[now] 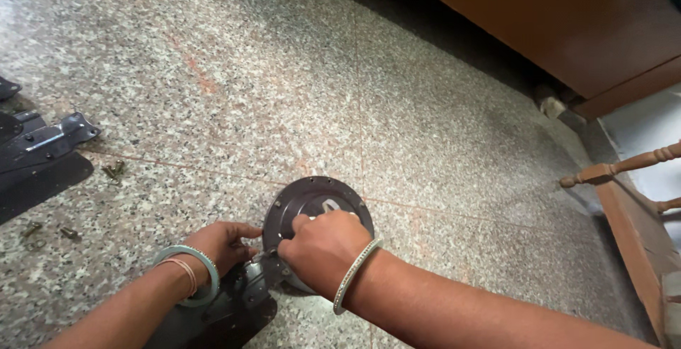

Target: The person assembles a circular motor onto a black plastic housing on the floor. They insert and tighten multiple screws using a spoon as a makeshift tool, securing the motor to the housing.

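Nearest the viewer, the left hand [223, 244], fingers curled, presses on the edge of a round dark metal plate [312, 203], while the right hand [323, 246] lies clenched over the plate's near side, hiding whatever it grips. The plate lies flat, face up, its rim ringed with small holes, joined to a grey bracket [237, 303] extending towards the viewer. Both rest on a speckled stone floor [425, 122]. Left lie loose screws [113, 170] and black metal blades [39, 154]; beyond right, a wooden cabinet [567, 23] and a turned wooden rail [624, 166].
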